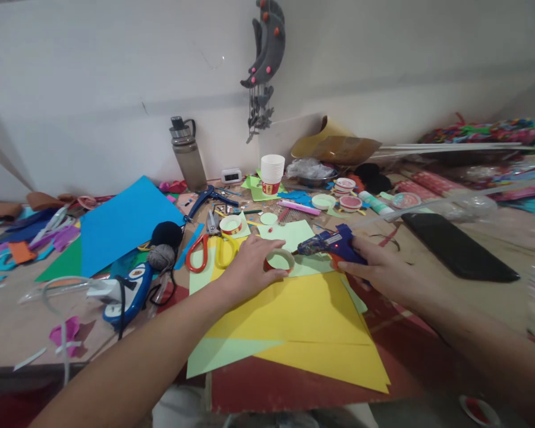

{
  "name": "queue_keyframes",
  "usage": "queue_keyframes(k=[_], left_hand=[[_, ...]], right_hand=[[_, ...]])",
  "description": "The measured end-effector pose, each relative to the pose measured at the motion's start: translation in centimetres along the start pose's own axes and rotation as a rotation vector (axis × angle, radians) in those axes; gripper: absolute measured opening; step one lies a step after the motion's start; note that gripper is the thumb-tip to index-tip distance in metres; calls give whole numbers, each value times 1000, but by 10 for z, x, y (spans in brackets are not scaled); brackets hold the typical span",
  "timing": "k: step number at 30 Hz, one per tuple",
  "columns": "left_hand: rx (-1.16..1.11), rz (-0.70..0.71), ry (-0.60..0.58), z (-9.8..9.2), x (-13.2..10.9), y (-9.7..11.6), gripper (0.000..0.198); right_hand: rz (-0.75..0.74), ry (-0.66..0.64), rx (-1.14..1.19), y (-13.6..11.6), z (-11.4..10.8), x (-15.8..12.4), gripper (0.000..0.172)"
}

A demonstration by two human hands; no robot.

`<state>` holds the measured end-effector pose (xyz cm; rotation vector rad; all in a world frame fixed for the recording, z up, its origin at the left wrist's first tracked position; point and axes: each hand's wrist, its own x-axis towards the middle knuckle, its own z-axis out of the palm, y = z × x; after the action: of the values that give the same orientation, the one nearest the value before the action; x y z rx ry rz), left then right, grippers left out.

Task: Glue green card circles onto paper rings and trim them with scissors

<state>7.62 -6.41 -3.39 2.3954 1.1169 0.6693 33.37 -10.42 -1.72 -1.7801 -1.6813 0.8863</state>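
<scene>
My left hand [249,267] rests on the paper sheets, with thumb and forefinger around a short ring [289,257] that looks cut from a paper cup. The ring lies on a light green sheet [301,235] above yellow paper [289,309]. In my right hand [378,267] is a blue hot glue gun [325,242] with a small red light. Its nozzle points left and is at the ring's right rim; whether they touch I cannot tell. Left of my left hand lie a red looped handle [197,252] and a yellow looped handle [226,251].
Stacked paper cups [271,172] stand behind, with several cut cup pieces [350,204] nearby. A black phone-like slab [459,246] lies right of my right hand. At left are blue paper [129,226], yarn balls [166,234] and a blue power strip [129,297]. A bottle [188,157] stands by the wall.
</scene>
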Motion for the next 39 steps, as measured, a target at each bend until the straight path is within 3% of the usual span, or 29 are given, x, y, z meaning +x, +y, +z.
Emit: queue_keyframes(k=[4, 11, 25, 31, 39], left_hand=[[2, 2, -11, 0, 0, -1, 53], [0, 26, -1, 2, 0, -3, 52], [29, 57, -3, 2, 0, -4, 52], [25, 56, 0, 1, 0, -3, 52], [29, 62, -5, 2, 1, -3, 52]], right_hand=[[-22, -6, -5, -1, 1, 5, 22], [96, -40, 13, -5, -5, 2, 21], [6, 40, -154, -9, -4, 4, 18], [83, -48, -20, -10, 0, 4, 17], [100, -24, -109, -6, -6, 5, 18]])
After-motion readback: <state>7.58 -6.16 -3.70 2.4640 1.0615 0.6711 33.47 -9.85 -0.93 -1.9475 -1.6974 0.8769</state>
